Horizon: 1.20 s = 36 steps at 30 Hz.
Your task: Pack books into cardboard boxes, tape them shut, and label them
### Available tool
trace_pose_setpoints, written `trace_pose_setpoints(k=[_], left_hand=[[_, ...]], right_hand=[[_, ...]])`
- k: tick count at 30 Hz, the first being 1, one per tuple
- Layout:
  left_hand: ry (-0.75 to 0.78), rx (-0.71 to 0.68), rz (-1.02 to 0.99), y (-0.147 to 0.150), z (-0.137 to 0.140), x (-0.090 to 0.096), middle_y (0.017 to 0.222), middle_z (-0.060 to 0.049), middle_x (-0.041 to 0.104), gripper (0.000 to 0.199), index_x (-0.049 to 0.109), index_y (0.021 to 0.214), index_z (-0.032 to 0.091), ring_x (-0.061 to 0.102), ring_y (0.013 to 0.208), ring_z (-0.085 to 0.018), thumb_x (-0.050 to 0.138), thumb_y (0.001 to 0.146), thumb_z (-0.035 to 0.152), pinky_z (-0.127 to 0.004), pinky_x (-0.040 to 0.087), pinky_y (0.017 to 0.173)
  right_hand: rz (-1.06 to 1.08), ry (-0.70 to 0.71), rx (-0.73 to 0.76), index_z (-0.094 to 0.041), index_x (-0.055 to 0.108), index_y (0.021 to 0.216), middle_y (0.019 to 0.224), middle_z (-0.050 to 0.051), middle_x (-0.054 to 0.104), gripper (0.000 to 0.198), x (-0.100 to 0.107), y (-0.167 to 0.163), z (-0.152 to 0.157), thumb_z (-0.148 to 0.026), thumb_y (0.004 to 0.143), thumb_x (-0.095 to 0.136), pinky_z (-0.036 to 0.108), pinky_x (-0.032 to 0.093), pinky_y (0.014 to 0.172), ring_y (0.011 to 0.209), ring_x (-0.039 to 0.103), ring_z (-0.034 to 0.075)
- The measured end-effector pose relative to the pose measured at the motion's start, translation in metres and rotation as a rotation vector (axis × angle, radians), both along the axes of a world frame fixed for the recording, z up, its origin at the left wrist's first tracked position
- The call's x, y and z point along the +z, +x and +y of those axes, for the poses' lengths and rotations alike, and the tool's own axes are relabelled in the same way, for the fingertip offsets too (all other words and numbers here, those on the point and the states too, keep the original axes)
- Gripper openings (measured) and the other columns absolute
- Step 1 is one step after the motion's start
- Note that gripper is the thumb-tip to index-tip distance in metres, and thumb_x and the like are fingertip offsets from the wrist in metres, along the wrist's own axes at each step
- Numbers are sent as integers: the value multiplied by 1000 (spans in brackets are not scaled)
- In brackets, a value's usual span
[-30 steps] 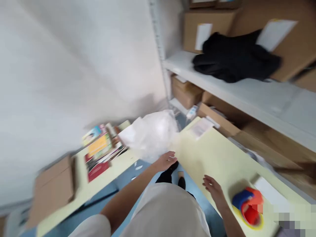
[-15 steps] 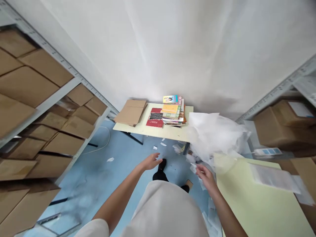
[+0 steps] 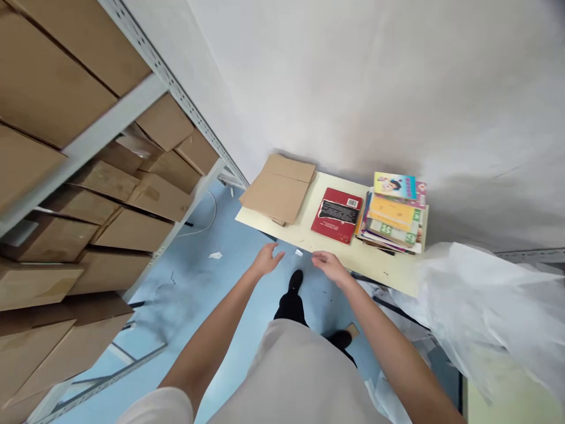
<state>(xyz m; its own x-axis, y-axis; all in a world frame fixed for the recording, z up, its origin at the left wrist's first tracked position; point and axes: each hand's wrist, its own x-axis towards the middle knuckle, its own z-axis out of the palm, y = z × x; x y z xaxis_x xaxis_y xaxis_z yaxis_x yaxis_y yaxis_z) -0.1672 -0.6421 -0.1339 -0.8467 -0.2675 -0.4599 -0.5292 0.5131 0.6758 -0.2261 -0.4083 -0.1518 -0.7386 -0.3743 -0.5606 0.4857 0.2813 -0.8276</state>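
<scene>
My left hand (image 3: 267, 259) is held over the floor just short of the table's front edge, fingers stretched and thumb apart, holding nothing. Level with it, my right hand (image 3: 329, 264) hovers near the same edge, empty, with its fingers slightly bent. On the pale yellow table (image 3: 309, 231) a red book (image 3: 337, 215) with a black panel and a barcode lies flat, beyond my right hand. Flat brown cardboard sheets (image 3: 279, 187) are stacked to its left, beyond my left hand. A pile of books (image 3: 394, 212) stands on its right, a small colourful one (image 3: 394, 185) on top.
Shelves of cardboard boxes (image 3: 132, 200) rise on the left. White plastic wrapping (image 3: 494, 300) bulges at the right, over another yellow tabletop (image 3: 512, 388). Paper scraps (image 3: 215, 255) lie on the blue floor (image 3: 238, 318). A white wall (image 3: 353, 88) stands behind the table.
I have come closer to the table and the view has turned left. My right hand has moved from beside the plastic wrapping to the table's front edge, nearer my left hand.
</scene>
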Motion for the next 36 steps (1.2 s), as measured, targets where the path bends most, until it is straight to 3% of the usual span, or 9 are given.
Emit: trace_pose_setpoints(k=[5,8,12,15,19,22,28,33,36], left_hand=[[286,207,63,-65,-31,-32,141,-16,45,55,45,132,15,48,125,-28,55,83,39,-39,42,98],[275,187,118,-79,-39,-48,145,-16,38,67,33,140,15,38,132,-28,57,81,37,-43,34,106],[271,106,168,-74,-42,-65,150,-19,28,84,15,146,11,31,137,-28,59,80,38,-44,24,112],[357,155,148,-72,-44,-65,149,-18,31,86,10,146,14,29,138,-28,59,81,42,-45,24,112],[535,485,92,-83,-59,-42,141,-20,42,80,13,144,14,41,131,-28,52,85,51,-43,39,102],[633,683,179,-97,-88,-19,137,-19,48,66,27,138,18,56,118,-24,41,87,58,-36,51,88],[412,1000,461,-111,-152,11,115,-12,63,45,51,114,22,66,97,-19,46,83,54,-31,55,72],[440,879,758,-105,-154,54,92,-4,69,36,59,93,20,67,81,-16,66,68,46,-30,54,73],[491,680,862,-103,-139,96,86,-2,69,37,62,86,19,66,76,-14,74,61,44,-28,53,74]], right_hand=[[-41,63,-197,-16,62,105,116,13,65,39,-18,-71,-91,-22,68,70,38,46,94,106,61,21],[-33,98,-267,-17,57,112,129,15,56,46,-30,-97,-125,-25,68,69,37,46,95,117,55,23],[-119,67,-308,-21,55,104,112,10,65,36,-45,-111,-148,-30,71,65,38,50,86,104,62,21],[-172,37,-328,-21,53,91,94,6,68,25,-44,-116,-156,-29,70,63,36,53,75,87,66,19],[-177,-39,-304,-22,49,81,84,3,67,18,-16,-116,-165,-27,69,62,33,54,69,76,65,17],[-190,-143,-304,-23,49,81,84,2,66,20,18,-104,-169,-27,68,64,32,54,68,74,64,15],[-144,-239,-267,-21,53,83,82,1,64,30,53,-49,-161,-38,65,70,28,52,61,68,62,14],[207,35,-48,-19,62,89,84,3,65,25,80,-25,-105,-34,70,67,34,52,68,68,62,15],[561,225,-158,-23,61,108,101,7,64,31,119,-14,-41,-33,78,60,37,51,78,86,63,19]])
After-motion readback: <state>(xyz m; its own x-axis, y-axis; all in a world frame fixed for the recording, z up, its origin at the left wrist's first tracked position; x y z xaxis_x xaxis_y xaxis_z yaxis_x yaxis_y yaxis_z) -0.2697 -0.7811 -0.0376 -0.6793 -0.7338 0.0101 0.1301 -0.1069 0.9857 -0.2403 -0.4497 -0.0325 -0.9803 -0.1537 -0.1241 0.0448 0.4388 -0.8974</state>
